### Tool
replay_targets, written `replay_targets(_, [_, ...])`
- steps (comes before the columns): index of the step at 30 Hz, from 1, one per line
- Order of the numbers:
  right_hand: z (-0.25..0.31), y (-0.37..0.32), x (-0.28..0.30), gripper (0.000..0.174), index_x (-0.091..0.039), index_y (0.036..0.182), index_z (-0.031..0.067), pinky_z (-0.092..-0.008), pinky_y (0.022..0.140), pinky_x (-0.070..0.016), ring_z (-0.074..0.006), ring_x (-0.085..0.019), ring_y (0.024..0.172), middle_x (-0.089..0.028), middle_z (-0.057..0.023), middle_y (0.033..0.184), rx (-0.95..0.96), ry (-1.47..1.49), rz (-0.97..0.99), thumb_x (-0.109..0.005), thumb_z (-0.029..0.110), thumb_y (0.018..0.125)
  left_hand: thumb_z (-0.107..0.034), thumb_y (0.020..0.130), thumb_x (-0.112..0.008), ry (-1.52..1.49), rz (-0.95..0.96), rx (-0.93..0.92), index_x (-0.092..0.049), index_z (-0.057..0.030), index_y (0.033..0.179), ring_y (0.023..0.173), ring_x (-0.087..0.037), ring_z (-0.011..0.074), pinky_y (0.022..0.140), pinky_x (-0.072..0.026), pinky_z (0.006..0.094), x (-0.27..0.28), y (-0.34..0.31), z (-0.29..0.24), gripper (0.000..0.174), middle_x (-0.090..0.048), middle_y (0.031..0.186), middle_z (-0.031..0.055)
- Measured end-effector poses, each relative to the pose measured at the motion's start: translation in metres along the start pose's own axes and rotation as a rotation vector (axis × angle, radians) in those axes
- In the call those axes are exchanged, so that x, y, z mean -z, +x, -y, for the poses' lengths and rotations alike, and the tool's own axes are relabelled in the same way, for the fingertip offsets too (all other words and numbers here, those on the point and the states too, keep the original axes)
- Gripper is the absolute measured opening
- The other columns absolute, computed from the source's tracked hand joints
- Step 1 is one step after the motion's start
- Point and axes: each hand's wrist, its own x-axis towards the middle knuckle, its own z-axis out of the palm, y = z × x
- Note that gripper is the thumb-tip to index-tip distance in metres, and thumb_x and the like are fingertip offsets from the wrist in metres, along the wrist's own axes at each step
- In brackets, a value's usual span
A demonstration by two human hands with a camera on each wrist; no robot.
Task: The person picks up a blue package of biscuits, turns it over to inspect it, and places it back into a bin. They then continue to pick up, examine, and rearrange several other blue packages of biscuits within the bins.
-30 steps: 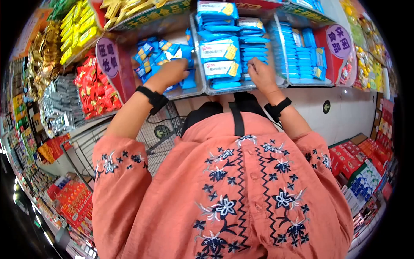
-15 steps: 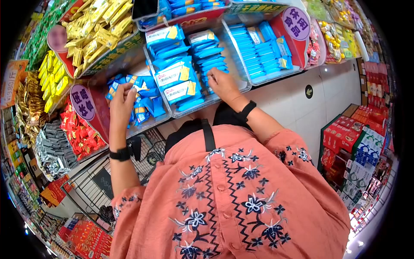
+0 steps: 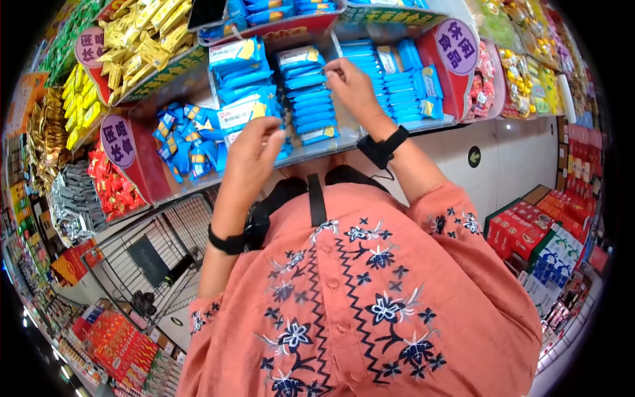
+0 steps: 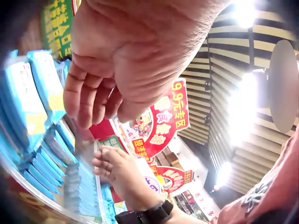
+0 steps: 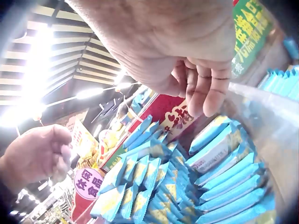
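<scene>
My left hand (image 3: pixel 251 155) hovers at the front of a tall stack of blue snack packets (image 3: pixel 241 83), overlapping its lower part in the head view. Its fingers bend loosely around nothing in the left wrist view. My right hand (image 3: pixel 357 89) is over the divider, beside a second column of blue packets (image 3: pixel 311 102). In the right wrist view its relaxed fingers (image 5: pixel 216 95) hang above neatly layered blue packets (image 5: pixel 233 172), holding nothing. Small loose blue packets (image 3: pixel 188 142) lie jumbled in the bin to the left.
Clear-walled bins with a front edge (image 3: pixel 317 152) run along the shelf. More blue packets (image 3: pixel 403 86) fill the right bin. Red packets (image 3: pixel 116 182) and yellow bars (image 3: pixel 145 46) are at left. Below stands a wire cart (image 3: pixel 172 231); red boxes (image 3: pixel 522 228) are stacked at right.
My left hand has swung from the loose blue packets rightward to the tall stack. My right hand has shifted from the second column toward the divider. The head view has also turned.
</scene>
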Motion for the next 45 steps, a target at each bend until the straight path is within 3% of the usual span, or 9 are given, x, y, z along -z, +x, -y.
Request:
replay_targets(1, [0.004, 0.001, 0.01, 0.019, -0.063, 0.106, 0.0, -0.0272, 0.075, -0.053, -0.0116, -0.064, 0.081, -0.067, -0.0062, 0.09, -0.048, -0.041, 0.069, -0.058, 0.013, 0.093, -0.014, 0.093, -0.065, 0.065, 0.029, -0.007, -0.06, 0.002, 0.116, 0.089, -0.066, 0.0235, 0.078, -0.0524, 0.0325, -0.012, 0.005, 0.0, 0.028, -0.066, 0.101, 0.0171])
replay_targets(7, [-0.008, -0.014, 0.038, 0.02, -0.062, 0.109, 0.0012, -0.0269, 0.072, -0.0518, -0.0118, -0.065, 0.08, -0.065, -0.0043, 0.087, -0.121, 0.031, 0.13, -0.057, 0.014, 0.095, -0.02, 0.088, -0.067, 0.45, 0.135, -0.112, -0.056, 0.0002, 0.12, 0.098, -0.061, 0.0397, 0.083, -0.0504, 0.0449, -0.075, 0.04, 0.039, 0.04, -0.061, 0.109, 0.023])
replay_targets(10, [-0.011, -0.019, 0.047, 0.018, -0.063, 0.105, 0.0003, -0.0272, 0.07, -0.0511, -0.0123, -0.063, 0.075, -0.067, -0.0067, 0.084, -0.148, 0.073, 0.134, -0.058, 0.012, 0.092, -0.021, 0.088, -0.067, 0.636, 0.242, -0.057, -0.055, 0.0001, 0.119, 0.104, -0.059, 0.0406, 0.084, -0.0503, 0.0464, -0.095, 0.055, 0.051, 0.039, -0.06, 0.111, 0.0227])
replay_targets(11, [-0.01, -0.02, 0.051, 0.017, -0.063, 0.102, -0.0004, -0.0274, 0.069, -0.0508, -0.0125, -0.062, 0.073, -0.067, -0.008, 0.083, -0.156, 0.089, 0.131, -0.059, 0.011, 0.09, -0.022, 0.082, -0.071, 0.655, 0.235, -0.084, -0.06, 0.0018, 0.107, 0.101, -0.062, 0.0384, 0.083, -0.0518, 0.0463, -0.101, 0.058, 0.056, 0.036, -0.063, 0.104, 0.0228])
replay_targets(14, [-0.01, -0.021, 0.059, 0.017, -0.063, 0.102, -0.0002, -0.0274, 0.067, -0.0502, -0.0117, -0.061, 0.072, -0.067, -0.0072, 0.081, -0.183, 0.166, 0.16, -0.059, 0.012, 0.09, -0.025, 0.087, -0.063, 0.776, 0.523, 0.007, -0.065, -0.0006, 0.1, 0.1, -0.064, 0.0361, 0.083, -0.0515, 0.0469, -0.108, 0.081, 0.053, 0.028, -0.067, 0.101, 0.0216])
replay_targets(21, [-0.029, -0.027, 0.072, 0.016, -0.063, 0.101, 0.0, -0.0279, 0.065, -0.0502, -0.0135, -0.062, 0.068, -0.068, -0.0088, 0.081, -0.145, 0.151, 0.17, -0.058, 0.01, 0.09, -0.021, 0.093, -0.053, 0.675, 0.791, 0.027, -0.063, -0.0144, 0.126, 0.101, -0.065, 0.0378, 0.086, -0.0507, 0.0472, -0.138, 0.102, 0.077, 0.036, -0.068, 0.111, 0.0202])
replay_targets(27, [-0.036, -0.034, 0.089, 0.015, -0.061, 0.104, 0.0001, -0.0269, 0.067, -0.0522, -0.0117, -0.063, 0.071, -0.066, -0.006, 0.086, -0.175, 0.198, 0.236, -0.056, 0.011, 0.094, -0.015, 0.096, -0.044, 0.947, 1.0, 0.075, -0.057, -0.0218, 0.135, 0.1, -0.066, 0.0388, 0.084, -0.0518, 0.0484, -0.158, 0.11, 0.05, 0.041, -0.068, 0.111, 0.0195])
replay_targets(36, [-0.041, -0.036, 0.102, 0.015, -0.062, 0.104, 0.0001, -0.0268, 0.071, -0.0545, -0.0108, -0.063, 0.079, -0.066, -0.0054, 0.09, -0.227, 0.197, 0.249, -0.055, 0.011, 0.096, -0.01, 0.094, -0.045, 0.967, 0.771, 0.014, -0.057, 0.0017, 0.114, 0.097, -0.067, 0.042, 0.081, -0.053, 0.0494, -0.15, 0.092, 0.057, 0.027, -0.067, 0.105, 0.0266])
replay_targets(45, [-0.048, -0.034, 0.098, 0.016, -0.062, 0.105, 0.0004, -0.0264, 0.069, -0.0533, -0.0106, -0.062, 0.076, -0.065, -0.0052, 0.091, -0.221, 0.18, 0.292, -0.054, 0.01, 0.095, -0.017, 0.092, -0.046, 0.799, 0.82, 0.158, -0.049, 0.0056, 0.127, 0.105, -0.061, 0.0475, 0.091, -0.0485, 0.0529, -0.159, 0.096, 0.084, 0.041, -0.058, 0.121, 0.0338])
